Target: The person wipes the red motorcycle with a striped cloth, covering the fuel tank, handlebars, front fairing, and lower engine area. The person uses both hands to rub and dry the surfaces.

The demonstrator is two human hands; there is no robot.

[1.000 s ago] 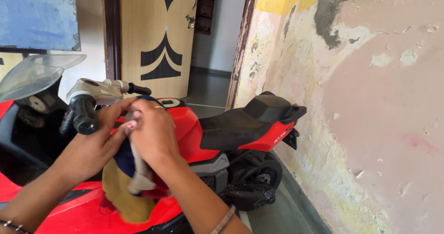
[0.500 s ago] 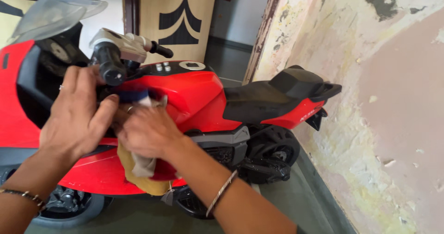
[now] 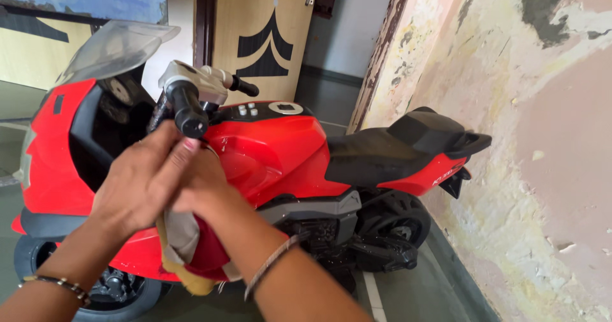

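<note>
A red toy ride-on motorbike with a black seat stands side-on beside a wall. My right hand presses a multicoloured cloth against the bike's red side, just under the black handlebar grip. The cloth hangs down in grey, red and mustard folds. My left hand lies over my right hand and the top of the cloth, fingers reaching toward the grip. A clear windscreen rises at the bike's front.
A peeling pink and yellow wall runs close along the right. Behind the bike stands a wooden door with black shapes, and an open doorway beside it. The bike's rear wheel sits near the wall base.
My left hand has moved from the bike's side panel onto my right hand and the cloth. The view has shifted slightly, so the bike sits further right and lower.
</note>
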